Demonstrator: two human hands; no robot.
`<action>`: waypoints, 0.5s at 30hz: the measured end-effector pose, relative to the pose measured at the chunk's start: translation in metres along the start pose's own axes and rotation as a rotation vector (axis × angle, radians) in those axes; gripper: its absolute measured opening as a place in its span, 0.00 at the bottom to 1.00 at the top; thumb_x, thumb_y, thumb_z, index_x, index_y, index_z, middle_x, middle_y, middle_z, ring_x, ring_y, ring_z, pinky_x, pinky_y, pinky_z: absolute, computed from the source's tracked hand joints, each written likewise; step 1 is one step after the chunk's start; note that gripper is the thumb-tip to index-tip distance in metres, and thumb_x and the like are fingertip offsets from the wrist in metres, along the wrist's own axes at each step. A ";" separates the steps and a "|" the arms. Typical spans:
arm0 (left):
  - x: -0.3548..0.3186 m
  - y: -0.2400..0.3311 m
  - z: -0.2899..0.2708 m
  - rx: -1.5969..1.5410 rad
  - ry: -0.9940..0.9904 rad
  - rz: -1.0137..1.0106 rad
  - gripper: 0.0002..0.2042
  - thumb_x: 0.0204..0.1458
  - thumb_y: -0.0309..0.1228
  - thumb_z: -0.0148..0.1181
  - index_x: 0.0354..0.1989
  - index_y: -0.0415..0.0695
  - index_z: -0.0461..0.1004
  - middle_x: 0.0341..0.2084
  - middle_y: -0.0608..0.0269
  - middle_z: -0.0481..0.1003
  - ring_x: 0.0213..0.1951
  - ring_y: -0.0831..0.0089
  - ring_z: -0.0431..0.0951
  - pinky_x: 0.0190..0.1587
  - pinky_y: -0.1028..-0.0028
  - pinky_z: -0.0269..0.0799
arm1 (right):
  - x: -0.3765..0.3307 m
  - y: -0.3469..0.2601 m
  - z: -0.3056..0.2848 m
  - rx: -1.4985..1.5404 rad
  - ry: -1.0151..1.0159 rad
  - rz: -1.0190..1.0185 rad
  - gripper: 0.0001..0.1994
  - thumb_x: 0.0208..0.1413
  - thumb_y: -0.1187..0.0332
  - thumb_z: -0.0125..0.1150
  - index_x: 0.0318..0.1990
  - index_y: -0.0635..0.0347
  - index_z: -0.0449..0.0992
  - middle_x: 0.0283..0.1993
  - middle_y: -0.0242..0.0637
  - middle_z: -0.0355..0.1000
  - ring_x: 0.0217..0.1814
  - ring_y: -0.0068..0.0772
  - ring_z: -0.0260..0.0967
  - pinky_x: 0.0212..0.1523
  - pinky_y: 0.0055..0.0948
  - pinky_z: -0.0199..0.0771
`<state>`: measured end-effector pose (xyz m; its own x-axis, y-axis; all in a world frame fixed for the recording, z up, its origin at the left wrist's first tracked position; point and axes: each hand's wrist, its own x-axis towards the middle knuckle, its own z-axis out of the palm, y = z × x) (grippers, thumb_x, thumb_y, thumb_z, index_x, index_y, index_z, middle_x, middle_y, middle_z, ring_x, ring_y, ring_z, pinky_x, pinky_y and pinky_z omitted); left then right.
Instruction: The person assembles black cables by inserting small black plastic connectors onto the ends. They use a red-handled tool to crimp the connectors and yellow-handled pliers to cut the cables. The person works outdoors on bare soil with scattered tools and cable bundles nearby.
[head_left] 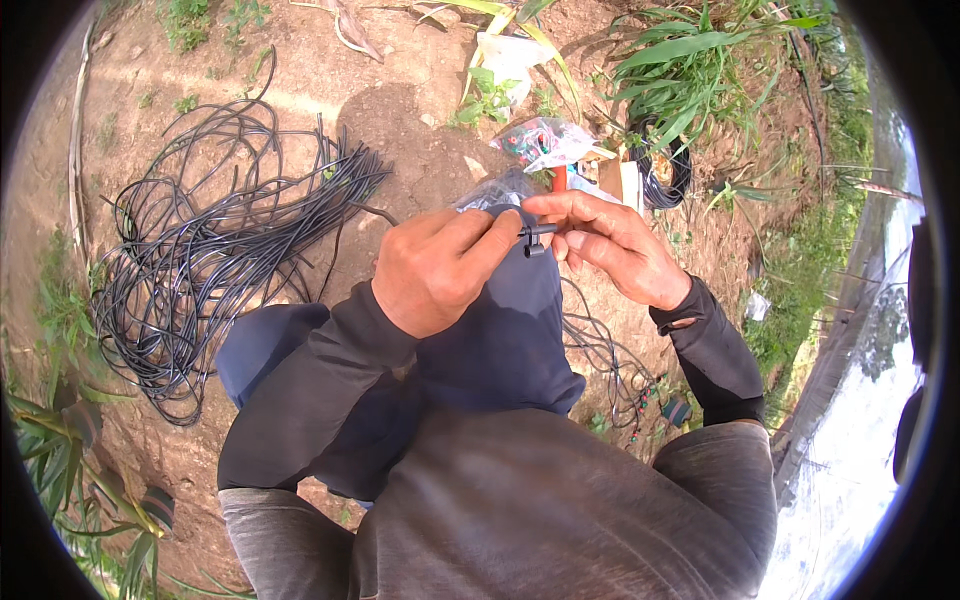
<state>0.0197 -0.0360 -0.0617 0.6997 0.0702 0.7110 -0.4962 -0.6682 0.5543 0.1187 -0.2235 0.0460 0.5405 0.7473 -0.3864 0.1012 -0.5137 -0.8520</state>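
My left hand (440,265) is closed in a pinch, and a thin black tube (374,212) runs into it from the left. Between my two hands, above my knees, is a small black plastic fitting (535,240) with short stubs. The fingers of my right hand (612,245) are closed around the fitting's right end. The fingers hide where tube and fitting meet, so I cannot tell whether they are joined.
On the bare soil at left lies a large tangled bundle of black tubing (230,240). Ahead are clear plastic bags (545,142), an orange-red item (559,178) and a black coil (668,170). Thin tubing with small red and green pieces (640,400) lies at right, near grassy plants (690,65).
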 end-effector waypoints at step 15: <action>-0.008 0.001 0.009 -0.677 -0.487 -0.598 0.06 0.57 0.27 0.58 0.36 0.38 0.78 0.22 0.60 0.78 0.24 0.69 0.80 0.28 0.70 0.73 | -0.002 0.016 0.002 -0.845 -0.015 -0.412 0.08 0.55 0.69 0.63 0.39 0.63 0.74 0.34 0.40 0.73 0.36 0.46 0.72 0.37 0.38 0.72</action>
<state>0.0187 -0.0437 -0.0707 0.9855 -0.1551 0.0693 -0.0785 -0.0539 0.9955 0.1177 -0.2321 0.0320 0.3167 0.9408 -0.1206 0.8584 -0.3384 -0.3856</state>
